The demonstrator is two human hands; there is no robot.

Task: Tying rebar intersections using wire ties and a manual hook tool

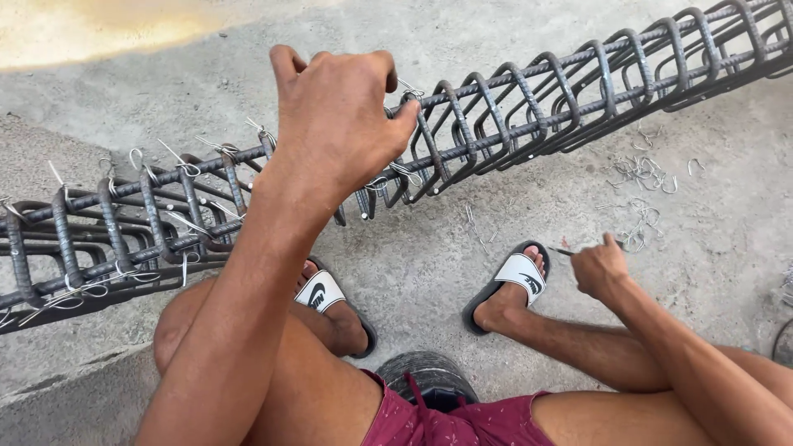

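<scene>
Nearest the camera, the person sits low on a dark round seat (425, 376), knees spread, both feet in slide sandals on the concrete floor (429, 264).

The right hand (600, 268) rests low beside the right foot, fingers closed around a thin dark tool (563, 251). Only its tip shows, so its kind cannot be established; it is possibly a tying hook.

The left hand (339, 124) is raised ahead of the left knee, fingers curled down over the top bar of the rebar cage (496, 116), clamped or pressed there at a wire tie (410, 89). The fingertips are hidden behind the knuckles, so the exact hold is not visible.

The cage lies directly in front of the person, its long axis running from lower left to upper right across the view, both ends cut off by the frame. The left hand is on it; the right hand is well apart from it, below and to the right.

Beyond the right hand, loose wire ties (644, 177) lie scattered on the floor, near the cage's far run.
</scene>
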